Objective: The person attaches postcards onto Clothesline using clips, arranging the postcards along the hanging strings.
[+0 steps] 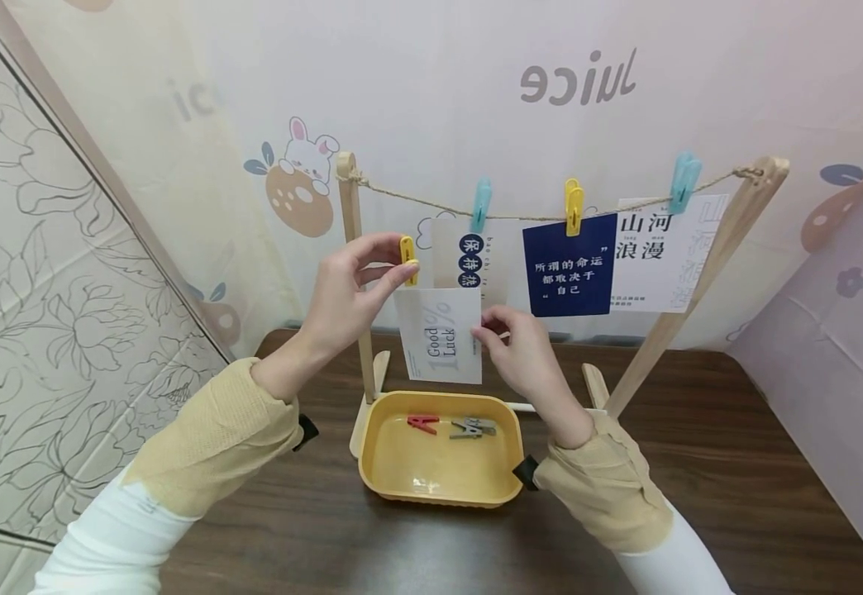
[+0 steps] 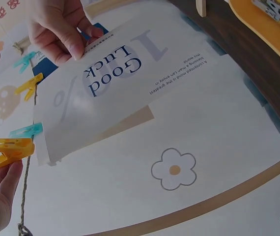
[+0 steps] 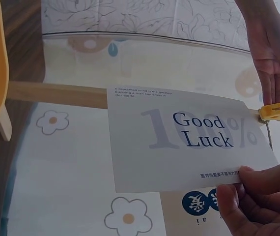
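Observation:
My left hand pinches a yellow clothespin between thumb and fingers, just left of the hung cards. With thumb and forefinger my right hand grips the right edge of a white "Good Luck" card. The card hangs below the twine and in front of a beige card, overlapping its lower part. In the right wrist view the yellow clothespin appears beyond the card's top edge. A light-blue clothespin clips the beige card to the twine.
A navy card under a yellow clothespin and a white card under a blue one hang farther right. Wooden posts carry the twine. Below, a yellow basin holds red and grey clothespins.

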The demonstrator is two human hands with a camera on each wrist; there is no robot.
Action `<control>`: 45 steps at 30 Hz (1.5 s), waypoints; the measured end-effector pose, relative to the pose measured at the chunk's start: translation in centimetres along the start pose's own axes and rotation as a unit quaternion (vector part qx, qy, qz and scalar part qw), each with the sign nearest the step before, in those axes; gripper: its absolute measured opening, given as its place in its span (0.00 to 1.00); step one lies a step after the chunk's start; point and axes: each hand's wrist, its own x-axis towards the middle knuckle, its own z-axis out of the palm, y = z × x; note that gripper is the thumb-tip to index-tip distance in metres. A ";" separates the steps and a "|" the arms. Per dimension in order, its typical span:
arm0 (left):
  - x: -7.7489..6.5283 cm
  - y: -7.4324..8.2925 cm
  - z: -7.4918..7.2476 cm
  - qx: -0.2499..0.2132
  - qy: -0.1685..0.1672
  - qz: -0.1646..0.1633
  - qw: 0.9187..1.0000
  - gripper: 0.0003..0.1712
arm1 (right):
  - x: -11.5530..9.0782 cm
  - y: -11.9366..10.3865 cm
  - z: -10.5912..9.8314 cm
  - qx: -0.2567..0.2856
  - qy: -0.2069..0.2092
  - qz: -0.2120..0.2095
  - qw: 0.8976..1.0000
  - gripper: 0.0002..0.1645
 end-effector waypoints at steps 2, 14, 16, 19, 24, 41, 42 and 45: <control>0.3 0.1 -0.1 0.000 0.000 0.001 1.000 0.16 | 0.3 -0.2 0.1 0.001 0.002 -0.002 1.000 0.03; 1.7 0.4 -1.1 0.011 0.020 0.002 1.000 0.15 | 2.0 -1.3 0.9 0.013 0.020 -0.018 1.000 0.03; 2.0 0.5 -1.3 0.016 0.023 -0.001 1.000 0.15 | 2.2 -1.5 0.9 0.013 0.021 -0.017 1.000 0.03; 2.5 0.5 -1.6 0.026 0.029 -0.005 0.999 0.15 | 2.6 -1.7 0.9 0.011 0.024 -0.018 0.999 0.03; 3.3 0.7 -2.0 0.029 0.040 -0.009 0.999 0.15 | 3.3 -2.1 1.0 0.014 0.033 -0.024 0.999 0.03; 6.2 1.6 -2.9 0.029 0.037 -0.012 0.999 0.16 | 5.3 -4.2 1.3 0.043 0.036 -0.026 0.998 0.03; 6.3 1.6 -2.9 0.029 0.037 -0.012 0.999 0.16 | 5.4 -4.3 1.3 0.046 0.037 -0.024 0.998 0.03; 6.7 1.6 -3.0 0.028 0.041 -0.011 0.999 0.16 | 5.7 -4.6 1.4 0.046 0.040 -0.026 0.998 0.03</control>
